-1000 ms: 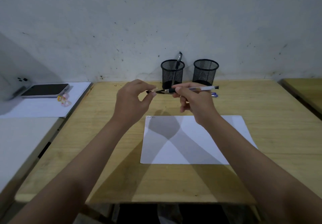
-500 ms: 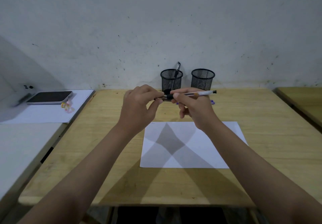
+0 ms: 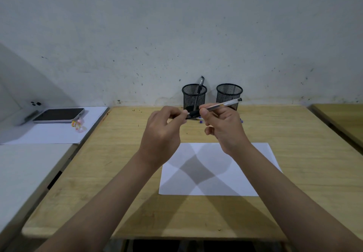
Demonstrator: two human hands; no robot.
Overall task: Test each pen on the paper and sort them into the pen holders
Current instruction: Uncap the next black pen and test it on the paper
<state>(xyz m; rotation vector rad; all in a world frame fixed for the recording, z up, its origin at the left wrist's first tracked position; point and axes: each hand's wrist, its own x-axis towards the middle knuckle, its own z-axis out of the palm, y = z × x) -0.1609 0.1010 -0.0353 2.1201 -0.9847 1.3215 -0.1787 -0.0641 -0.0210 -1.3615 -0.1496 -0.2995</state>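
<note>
My right hand (image 3: 224, 128) grips a clear pen (image 3: 225, 104) with a black grip, held above the desk and pointing left. My left hand (image 3: 163, 130) is closed at the pen's tip end, its fingers pinched there; what they pinch is hidden. A white sheet of paper (image 3: 243, 175) lies on the desk below both hands. Two black mesh pen holders stand at the wall: the left holder (image 3: 194, 96) has one black pen (image 3: 200, 84) in it, the right holder (image 3: 229, 94) shows none. Loose pens (image 3: 200, 121) lie on the desk behind my hands, mostly hidden.
The wooden desk (image 3: 110, 173) runs to the wall. To the left is a white table with a phone (image 3: 59, 115), a small colourful trinket (image 3: 78, 125) and a sheet of paper (image 3: 49, 132). Another wooden desk edge (image 3: 341, 118) is at the far right.
My left hand has closed in on the pen's tip end, where a second earlier it was a little apart. The pen's back end has tilted upward. The view has shifted, so the desk sits lower in frame.
</note>
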